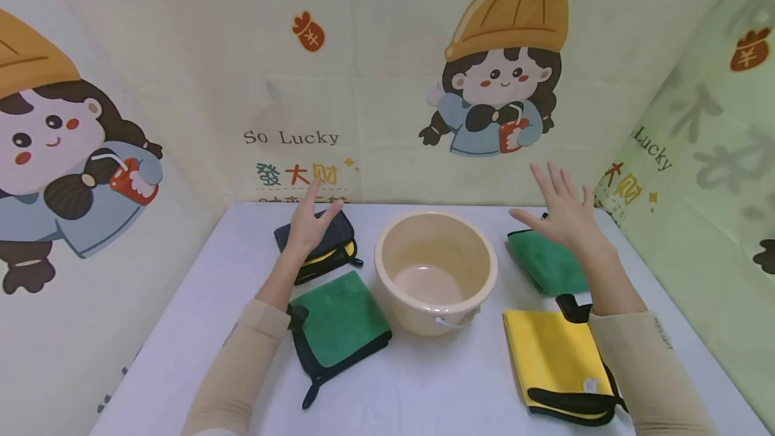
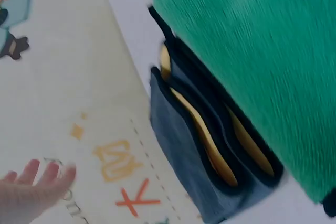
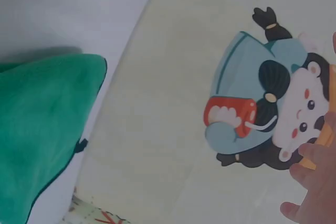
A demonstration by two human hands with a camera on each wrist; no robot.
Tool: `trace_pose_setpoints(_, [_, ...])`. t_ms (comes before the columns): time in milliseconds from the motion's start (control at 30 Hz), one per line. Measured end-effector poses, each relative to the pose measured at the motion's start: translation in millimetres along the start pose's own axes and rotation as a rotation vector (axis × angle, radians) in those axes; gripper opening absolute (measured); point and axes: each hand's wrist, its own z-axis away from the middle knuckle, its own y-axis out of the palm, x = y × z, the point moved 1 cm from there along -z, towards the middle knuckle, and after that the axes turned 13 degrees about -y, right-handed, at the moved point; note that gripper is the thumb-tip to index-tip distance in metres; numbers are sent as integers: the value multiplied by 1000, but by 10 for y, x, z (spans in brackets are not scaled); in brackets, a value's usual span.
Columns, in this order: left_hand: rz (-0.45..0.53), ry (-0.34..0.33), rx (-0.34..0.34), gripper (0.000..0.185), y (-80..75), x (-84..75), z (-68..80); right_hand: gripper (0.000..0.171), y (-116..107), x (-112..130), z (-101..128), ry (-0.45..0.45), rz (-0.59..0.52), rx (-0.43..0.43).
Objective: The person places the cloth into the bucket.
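Both hands are raised over the white table (image 1: 181, 328) with fingers spread, holding nothing. My left hand (image 1: 310, 217) hovers above a folded dark grey and yellow cloth (image 1: 339, 247), which the left wrist view shows from the side as grey and yellow layers (image 2: 205, 150). My right hand (image 1: 560, 207) is lifted above a folded green cloth (image 1: 547, 264), seen as a green corner (image 3: 37, 129) in the right wrist view. A cream plastic bucket (image 1: 436, 271) stands between the hands, open and with nothing in it.
A green cloth with black trim (image 1: 339, 325) lies near my left forearm. A yellow cloth with black trim (image 1: 560, 362) lies by my right forearm. Cartoon-printed curtains (image 1: 387, 86) close off the back and both sides of the table.
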Motion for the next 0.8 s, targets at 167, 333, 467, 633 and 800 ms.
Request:
trace_pose_setpoints(167, [486,-109,138,67,50,-104,108,93,-73,104,243,-68,67,-47])
trace_pose_setpoints(333, [743,-255,299,57,134,-159,253,95,-10,205,536,-113,147,-88])
trace_pose_setpoints(467, [838,-352,426,49,218,-166,373,97,73,280,769,-119,191,-110])
trace_pose_setpoints(633, [901,-434,520,45,308,-197,489,99,194,359,1022,-112,191,-123])
trace_pose_setpoints(800, [892,-446,562,43,372,-260,578,100,351,393,1249,-96,174,-116])
